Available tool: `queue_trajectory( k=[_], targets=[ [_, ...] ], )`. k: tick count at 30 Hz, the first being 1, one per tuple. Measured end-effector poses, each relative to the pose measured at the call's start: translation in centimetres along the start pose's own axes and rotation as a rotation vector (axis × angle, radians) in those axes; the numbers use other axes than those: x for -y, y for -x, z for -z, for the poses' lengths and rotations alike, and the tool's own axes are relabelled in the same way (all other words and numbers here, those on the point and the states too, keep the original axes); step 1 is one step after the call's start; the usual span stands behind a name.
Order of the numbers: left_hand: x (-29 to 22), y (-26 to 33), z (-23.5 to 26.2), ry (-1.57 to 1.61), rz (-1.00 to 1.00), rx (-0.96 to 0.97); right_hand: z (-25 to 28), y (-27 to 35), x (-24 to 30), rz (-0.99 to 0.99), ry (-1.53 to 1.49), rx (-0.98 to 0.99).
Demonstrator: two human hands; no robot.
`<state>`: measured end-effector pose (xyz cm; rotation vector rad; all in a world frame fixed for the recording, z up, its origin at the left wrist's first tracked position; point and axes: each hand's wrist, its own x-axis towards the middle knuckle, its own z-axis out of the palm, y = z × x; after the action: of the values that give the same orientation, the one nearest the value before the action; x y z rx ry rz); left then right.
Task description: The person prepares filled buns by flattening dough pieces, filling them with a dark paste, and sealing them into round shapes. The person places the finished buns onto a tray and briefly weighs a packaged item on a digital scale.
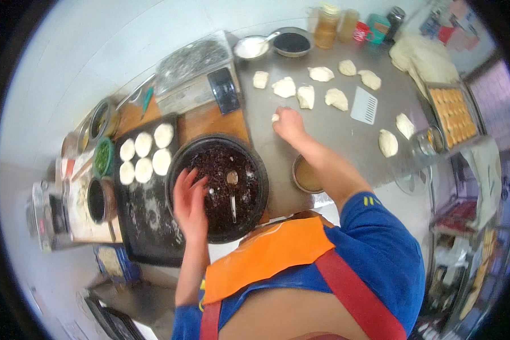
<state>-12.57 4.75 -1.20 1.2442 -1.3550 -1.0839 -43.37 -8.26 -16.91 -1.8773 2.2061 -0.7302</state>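
Left side: baking tray, six dough rounds on its far half. Just right of tray: basin of filling, spoon lying in it, left hand over left part. Right: counter, bowl at its near side, right hand beyond bowl. Farther back: seven dough pieces; scraper nearer than rightmost, two more pieces to its right. Behind: jars. Far right: tray of buns.

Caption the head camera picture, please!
Left hand at a bowl of dark mix, right hand near pale dough pieces.
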Motion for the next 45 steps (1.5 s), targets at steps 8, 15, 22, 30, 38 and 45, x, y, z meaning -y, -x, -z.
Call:
queue_trajectory(
  k=[8,15,22,30,38,45],
  targets=[
    [1.2,-5.3,-11.6,0.536,0.323,-0.063,9.8,6.8,8.9,0.068,-1.152,0.137],
    [0.6,-6.2,-11.1,0.076,0.029,-0.175,10.5,6.9,14.8,-0.104,-0.910,-0.160],
    [1.7,-7.1,-5.0,0.086,0.177,0.004,7.0,7.6,17.5,-0.083,-1.243,-0.044],
    [2.9,-5.3,0.5,0.398,0.722,0.154,5.9,7.5,21.6,-0.362,-1.389,0.062],
    [4.0,-5.8,0.3,0.557,0.374,-0.260,9.2,9.3,19.9,0.053,-0.551,0.201],
    [3.8,-6.3,-0.1,0.271,0.355,-0.107,5.6,7.8,22.9,-0.415,-1.183,0.121]
  ],
)
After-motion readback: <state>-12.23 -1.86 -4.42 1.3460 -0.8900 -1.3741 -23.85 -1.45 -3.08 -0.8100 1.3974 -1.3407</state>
